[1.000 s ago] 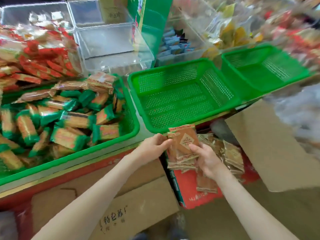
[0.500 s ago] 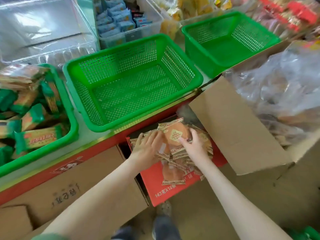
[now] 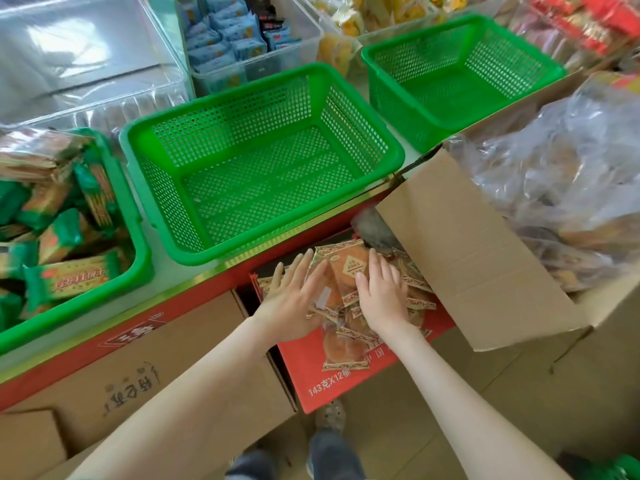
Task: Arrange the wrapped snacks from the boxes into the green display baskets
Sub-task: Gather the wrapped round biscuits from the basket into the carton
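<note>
Orange-brown wrapped snacks (image 3: 348, 268) sit squeezed between straight fingers (image 3: 301, 275): left hand (image 3: 294, 299) and right hand (image 3: 381, 296) lie flat against the stack, gripping nothing, probably squaring it up for a lift. The stack rests in the red box (image 3: 329, 386), just below the empty middle green basket (image 3: 277, 252) on the desk (image 3: 187, 277).

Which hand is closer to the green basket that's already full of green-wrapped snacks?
Left. The left hand lies on the packet pile in the red box, just right of that basket; the right hand rests farther right on the same pile.
</note>
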{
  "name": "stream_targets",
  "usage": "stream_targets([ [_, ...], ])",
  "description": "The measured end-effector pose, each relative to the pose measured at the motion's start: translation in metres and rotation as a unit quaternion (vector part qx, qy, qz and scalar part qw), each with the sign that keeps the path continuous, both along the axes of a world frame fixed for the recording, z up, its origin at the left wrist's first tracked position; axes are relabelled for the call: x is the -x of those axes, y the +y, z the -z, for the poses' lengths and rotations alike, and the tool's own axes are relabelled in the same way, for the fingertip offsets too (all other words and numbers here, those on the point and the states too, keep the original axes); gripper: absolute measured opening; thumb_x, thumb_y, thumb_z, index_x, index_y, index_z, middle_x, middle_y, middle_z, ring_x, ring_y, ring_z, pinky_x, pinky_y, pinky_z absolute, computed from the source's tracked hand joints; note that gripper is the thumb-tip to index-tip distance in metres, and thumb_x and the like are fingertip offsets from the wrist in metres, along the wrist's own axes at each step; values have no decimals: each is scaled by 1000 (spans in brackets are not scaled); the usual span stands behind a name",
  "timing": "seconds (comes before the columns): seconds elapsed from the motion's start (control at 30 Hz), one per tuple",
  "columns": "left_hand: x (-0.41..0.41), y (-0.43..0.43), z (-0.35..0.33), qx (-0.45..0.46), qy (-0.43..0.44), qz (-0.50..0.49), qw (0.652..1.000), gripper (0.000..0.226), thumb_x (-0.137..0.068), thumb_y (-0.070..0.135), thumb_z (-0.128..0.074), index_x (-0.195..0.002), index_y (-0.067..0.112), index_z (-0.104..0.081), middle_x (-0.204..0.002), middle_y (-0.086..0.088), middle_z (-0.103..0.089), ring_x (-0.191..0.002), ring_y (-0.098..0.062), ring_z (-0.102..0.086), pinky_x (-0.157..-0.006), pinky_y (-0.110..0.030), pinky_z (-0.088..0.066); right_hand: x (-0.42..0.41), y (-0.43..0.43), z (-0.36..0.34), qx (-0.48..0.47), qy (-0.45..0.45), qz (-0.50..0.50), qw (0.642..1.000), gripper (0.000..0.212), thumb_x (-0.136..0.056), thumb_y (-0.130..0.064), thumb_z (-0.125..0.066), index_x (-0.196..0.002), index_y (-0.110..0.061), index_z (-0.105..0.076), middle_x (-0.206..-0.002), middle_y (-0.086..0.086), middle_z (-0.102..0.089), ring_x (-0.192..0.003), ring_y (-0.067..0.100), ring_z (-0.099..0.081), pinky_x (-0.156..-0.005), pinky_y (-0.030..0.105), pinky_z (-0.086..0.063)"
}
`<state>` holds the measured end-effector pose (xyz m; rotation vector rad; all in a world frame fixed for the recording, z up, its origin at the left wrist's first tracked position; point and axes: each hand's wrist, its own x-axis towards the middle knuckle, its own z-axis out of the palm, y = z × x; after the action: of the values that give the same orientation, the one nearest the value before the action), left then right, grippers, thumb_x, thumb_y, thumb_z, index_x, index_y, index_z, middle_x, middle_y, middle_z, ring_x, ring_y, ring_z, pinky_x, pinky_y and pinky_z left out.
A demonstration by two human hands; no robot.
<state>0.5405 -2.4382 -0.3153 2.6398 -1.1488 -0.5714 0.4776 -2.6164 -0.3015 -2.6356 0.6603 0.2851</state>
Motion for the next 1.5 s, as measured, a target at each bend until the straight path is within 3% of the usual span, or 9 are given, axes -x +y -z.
stream_targets([
  [0.23, -11, 34, -42, 213, -118, -57, 968, 48, -92, 28, -48, -133, 5, -49, -130, -12, -56, -118, -27, -54, -97, -41, -49, -27, 52, -43, -11, -157, -28, 987, 54, -100, -26, -40, -150, -12, -26, -154, 7, -30, -141, 23, -23, -115, 42, -18],
  [0.47, -59, 156, -106, 273, -289, -207, 894, 34, -89, 14, -47, -117, -1, -59, -110, -15, -62, -100, -27, -51, -90, -34, -40, -94, 168, -86, -51, -267, -174, 947, 55, -84, -26, -41, -133, -4, -49, -128, 13, -55, -116, 29, -46, -98, 45, -38],
  [0.63, -83, 298, -124, 108, -386, -337, 852, 38, -86, 18, -51, -120, 3, -60, -126, -21, -55, -114, -34, -45, -95, -49, -44, -138, 277, -101, -80, -280, -290, 912, 53, -86, -26, -39, -131, -2, -52, -123, 13, -58, -113, 28, -49, -97, 46, -44],
  [0.77, -91, 398, -124, -123, -219, -419, 872, 55, -95, 38, -50, -144, 17, -38, -154, -16, -26, -141, -30, -19, -115, -47, -14, -164, 361, -107, -99, -232, -348, 903, 54, -90, -16, -56, -140, -3, -41, -136, 14, -49, -125, 32, -43, -108, 45, -34],
  [0.83, -91, 429, -116, -159, -160, -397, 890, 58, -96, 45, -45, -145, 16, -36, -155, -11, -27, -140, -28, -27, -115, -42, -21, -173, 390, -108, -91, -195, -375, 902, 58, -93, -19, -55, -146, -8, -33, -144, 9, -41, -132, 27, -34, -111, 39, -27],
  [1.0, -82, 473, -100, -42, -151, -405, 901, 60, -93, 36, -56, -144, 9, -40, -152, -14, -34, -130, -33, -44, -106, -42, -37, -188, 444, -100, -31, -152, -383, 911, 55, -98, -30, -47, -148, -14, -29, -149, 2, -35, -137, 21, -29, -111, 36, -22],
  [1.2, -99, 500, -98, 51, -338, -450, 825, 44, -92, 33, -47, -123, 4, -60, -134, -24, -50, -124, -41, -45, -103, -51, -38, -203, 462, -92, -19, -189, -365, 911, 45, -98, -24, -49, -140, -10, -43, -139, 7, -47, -128, 25, -38, -104, 37, -27],
  [1.37, -128, 518, -104, 9, -165, -541, 825, 66, -93, 29, -55, -147, 3, -29, -143, -22, -41, -129, -37, -40, -104, -45, -38, -224, 481, -92, -13, -219, -395, 892, 45, -95, -15, -51, -139, -7, -44, -133, 8, -49, -125, 25, -39, -104, 36, -29],
  [1.5, -144, 517, -113, -9, -162, -566, 808, 52, -97, 29, -44, -142, 5, -33, -129, -20, -50, -115, -36, -49, -87, -42, -46, -251, 511, -92, 32, -221, -456, 862, 52, -95, -17, -50, -144, -8, -36, -143, 8, -44, -133, 25, -36, -109, 37, -24],
])
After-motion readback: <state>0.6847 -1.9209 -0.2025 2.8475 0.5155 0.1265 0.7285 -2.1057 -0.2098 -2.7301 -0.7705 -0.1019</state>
